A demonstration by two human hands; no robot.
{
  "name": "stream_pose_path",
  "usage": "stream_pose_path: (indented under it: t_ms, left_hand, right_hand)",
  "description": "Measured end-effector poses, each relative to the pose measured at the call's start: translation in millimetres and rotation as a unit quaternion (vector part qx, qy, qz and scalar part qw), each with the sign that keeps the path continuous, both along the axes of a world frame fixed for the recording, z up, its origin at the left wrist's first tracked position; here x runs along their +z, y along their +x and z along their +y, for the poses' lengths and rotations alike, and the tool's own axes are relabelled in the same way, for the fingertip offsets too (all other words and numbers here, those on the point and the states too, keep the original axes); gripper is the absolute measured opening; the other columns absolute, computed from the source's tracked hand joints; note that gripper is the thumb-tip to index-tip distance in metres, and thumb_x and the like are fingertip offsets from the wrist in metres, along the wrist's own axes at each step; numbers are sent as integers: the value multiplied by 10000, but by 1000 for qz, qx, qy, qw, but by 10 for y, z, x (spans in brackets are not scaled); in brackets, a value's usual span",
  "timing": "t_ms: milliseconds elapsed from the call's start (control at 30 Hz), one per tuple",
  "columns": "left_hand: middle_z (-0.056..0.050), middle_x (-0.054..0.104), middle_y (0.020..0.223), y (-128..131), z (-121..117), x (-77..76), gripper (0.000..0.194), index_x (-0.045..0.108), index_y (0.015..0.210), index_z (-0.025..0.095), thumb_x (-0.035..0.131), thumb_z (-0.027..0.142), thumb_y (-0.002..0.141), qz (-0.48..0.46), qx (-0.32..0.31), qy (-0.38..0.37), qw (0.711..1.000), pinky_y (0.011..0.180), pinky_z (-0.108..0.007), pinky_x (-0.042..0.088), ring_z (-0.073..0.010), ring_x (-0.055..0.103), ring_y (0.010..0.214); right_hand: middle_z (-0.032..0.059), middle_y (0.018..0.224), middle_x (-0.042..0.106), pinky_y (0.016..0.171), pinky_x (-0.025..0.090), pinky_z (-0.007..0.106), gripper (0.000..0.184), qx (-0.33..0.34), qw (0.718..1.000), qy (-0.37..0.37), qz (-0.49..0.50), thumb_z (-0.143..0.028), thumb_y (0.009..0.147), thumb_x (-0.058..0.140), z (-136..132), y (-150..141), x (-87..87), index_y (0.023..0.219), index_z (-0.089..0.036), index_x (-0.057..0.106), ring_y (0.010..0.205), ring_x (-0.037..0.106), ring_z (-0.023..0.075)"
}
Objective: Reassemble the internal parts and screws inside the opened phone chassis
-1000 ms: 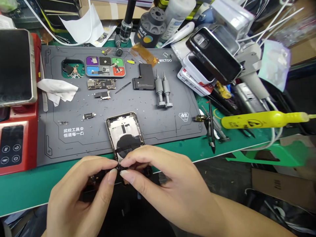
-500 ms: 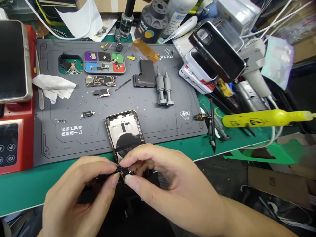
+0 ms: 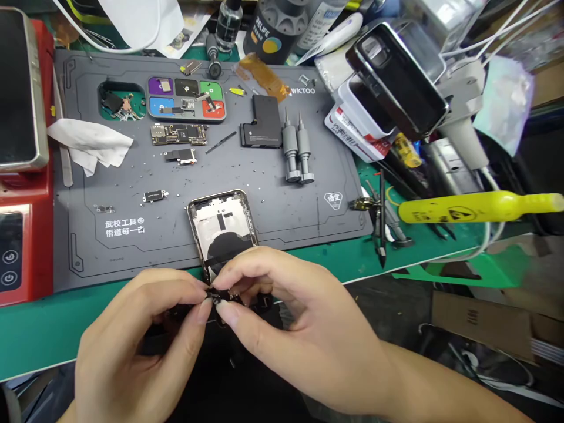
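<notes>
Between my two hands, at the table's front edge, is a small dark phone part (image 3: 227, 295) with black flex pieces; its exact kind is hidden by my fingers. My left hand (image 3: 145, 329) pinches its left end between thumb and forefinger. From the other side my right hand (image 3: 286, 329) grips it with thumb and forefinger, the other fingers curled behind. Just beyond my fingertips lies an opened phone housing (image 3: 231, 220), its white inner back and round black pad showing. My hands cover the housing's near end.
On the grey mat (image 3: 264, 223) lie a logic board (image 3: 178, 134), an L-shaped battery (image 3: 264, 126), two screwdrivers (image 3: 291, 150), a coloured parts tray (image 3: 187, 98) and a white wipe (image 3: 94, 141). A red device (image 3: 33, 247) stands left; a yellow tube (image 3: 476, 207) and stacked phones (image 3: 396, 79) are right.
The view has shifted slightly, so the mat sits a little higher and further left. Both hands keep their pinch on the dark part, which has turned slightly between the fingers.
</notes>
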State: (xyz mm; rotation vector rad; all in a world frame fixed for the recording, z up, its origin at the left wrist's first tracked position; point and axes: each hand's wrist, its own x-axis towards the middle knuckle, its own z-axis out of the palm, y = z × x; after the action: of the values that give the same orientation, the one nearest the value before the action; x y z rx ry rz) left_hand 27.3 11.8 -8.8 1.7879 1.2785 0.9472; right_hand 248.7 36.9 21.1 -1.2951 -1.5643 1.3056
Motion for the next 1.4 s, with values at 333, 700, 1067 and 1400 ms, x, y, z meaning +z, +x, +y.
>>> stream_pose_path:
  t_ms: [333, 700, 1067, 1400]
  left_hand:
    - [49, 800, 1173, -21, 7, -30, 320, 743, 1248, 310, 697, 39, 1085, -11, -7, -1, 1000, 909, -182, 639, -70, 797, 1058]
    - [71, 821, 1219, -8, -52, -33, 326, 781, 1298, 357, 733, 102, 1101, 1, 21, -14, 1000, 859, -130, 638, -50, 803, 1031]
    - [68, 815, 1140, 53, 4, 18, 304, 761, 1213, 338, 699, 72, 1078, 1, 33, -3, 999, 870, -171, 658, -67, 808, 996]
    - [67, 835, 1195, 78, 5, 37, 294, 772, 1224, 369, 704, 107, 1108, -2, 48, -11, 999, 899, -228, 677, -100, 825, 1096]
  right_hand:
    - [19, 939, 859, 791, 667, 159, 124, 8, 999, 35, -3, -88, 1008, 772, -26, 3, -54, 1078, -163, 841, 826, 798, 94]
    - [4, 943, 856, 731, 680, 231, 124, -5, 1000, -3, 26, -99, 1015, 787, -21, -1, -58, 1045, -208, 837, 797, 805, 123]
    - [6, 936, 847, 711, 703, 237, 108, -24, 997, -29, 61, -113, 1001, 828, 17, -36, -47, 1015, -219, 832, 766, 807, 126]
    - [13, 997, 889, 741, 745, 254, 181, -19, 998, 15, 54, -63, 971, 842, 27, -34, -51, 1009, -239, 825, 816, 839, 146]
